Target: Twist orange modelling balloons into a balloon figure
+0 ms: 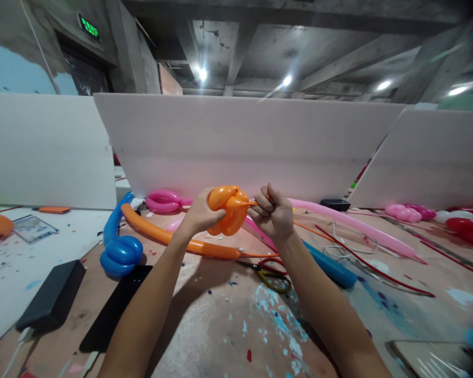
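Above the middle of the table, my left hand [203, 212] is wrapped round a bunched orange balloon [229, 223] made of several rounded lobes. A thin, uninflated orange tail stretches to the right from it. The curled fingers of my right hand [274, 212] grip that tail. Below my hands lies a long orange balloon [205, 249], and scissors [275, 281] with dark yellow and red handles rest close to its thin end. A blue balloon with a knotted cluster [121, 255] is left of my left arm.
A black power bank [52, 296] and a black phone [116, 310] lie at left with cables. Pink [355, 227] and teal [331, 265] balloons lie at right, beside thin red strips. White boards [240, 142] stand along the back. Another phone [433, 359] is at bottom right.
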The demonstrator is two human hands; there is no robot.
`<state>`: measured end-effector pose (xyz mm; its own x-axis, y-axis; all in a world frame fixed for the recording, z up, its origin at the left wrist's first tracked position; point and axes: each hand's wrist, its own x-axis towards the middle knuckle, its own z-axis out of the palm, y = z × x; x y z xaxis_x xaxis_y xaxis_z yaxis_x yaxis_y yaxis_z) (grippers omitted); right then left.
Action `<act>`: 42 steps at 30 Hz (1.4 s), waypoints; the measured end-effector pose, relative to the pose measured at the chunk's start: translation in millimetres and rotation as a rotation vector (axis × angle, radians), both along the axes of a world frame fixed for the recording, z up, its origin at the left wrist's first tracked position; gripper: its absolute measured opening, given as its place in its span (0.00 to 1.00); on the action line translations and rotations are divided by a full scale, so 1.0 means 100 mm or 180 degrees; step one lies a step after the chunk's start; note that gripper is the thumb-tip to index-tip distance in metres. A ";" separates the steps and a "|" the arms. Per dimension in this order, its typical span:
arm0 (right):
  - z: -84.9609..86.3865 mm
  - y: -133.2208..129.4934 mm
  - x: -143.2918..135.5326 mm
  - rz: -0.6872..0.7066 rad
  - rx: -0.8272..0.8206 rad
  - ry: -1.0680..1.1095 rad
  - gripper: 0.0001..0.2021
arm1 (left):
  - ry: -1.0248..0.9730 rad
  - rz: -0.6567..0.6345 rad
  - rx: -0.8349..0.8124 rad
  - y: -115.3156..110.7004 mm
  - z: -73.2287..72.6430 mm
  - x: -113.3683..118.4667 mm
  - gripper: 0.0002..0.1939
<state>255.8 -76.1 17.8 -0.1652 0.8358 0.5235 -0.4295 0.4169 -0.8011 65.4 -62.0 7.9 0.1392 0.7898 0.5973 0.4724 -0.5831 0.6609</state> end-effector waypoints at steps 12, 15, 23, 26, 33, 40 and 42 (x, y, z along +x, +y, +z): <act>-0.24 0.08 -0.07 -0.2011 0.1553 -0.2221 0.17 | 0.0619 0.0285 0.0648 -0.08 0.02 0.02 0.19; -0.30 0.14 -0.09 -0.2380 0.1758 -0.2421 0.16 | 0.0662 0.0202 0.0682 -0.01 -0.04 0.06 0.20; -0.24 0.15 -0.07 -0.2955 0.1753 -0.2839 0.09 | 0.0593 0.0950 0.0969 0.12 -0.16 0.07 0.24; -0.18 0.15 0.01 -0.3158 0.1582 -0.2855 0.10 | 0.0808 0.0885 0.1240 0.14 -0.18 0.03 0.28; -0.17 0.25 0.17 -0.3270 0.1574 -0.2229 0.12 | 0.0931 0.0155 0.1631 0.13 -0.13 -0.06 0.33; -0.21 0.32 0.25 -0.2705 0.1703 -0.1835 0.12 | 0.0710 0.0817 0.1808 0.09 -0.10 -0.05 0.51; -0.22 0.29 0.21 -0.2628 0.1641 -0.1853 0.12 | 0.0792 0.1174 0.1991 0.08 -0.12 -0.01 0.41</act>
<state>276.9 -46.7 -4.1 0.0058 0.5090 0.8608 0.5116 0.7381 -0.4399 64.2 -54.0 -4.3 0.1209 0.3365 0.9339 0.8006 -0.5892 0.1086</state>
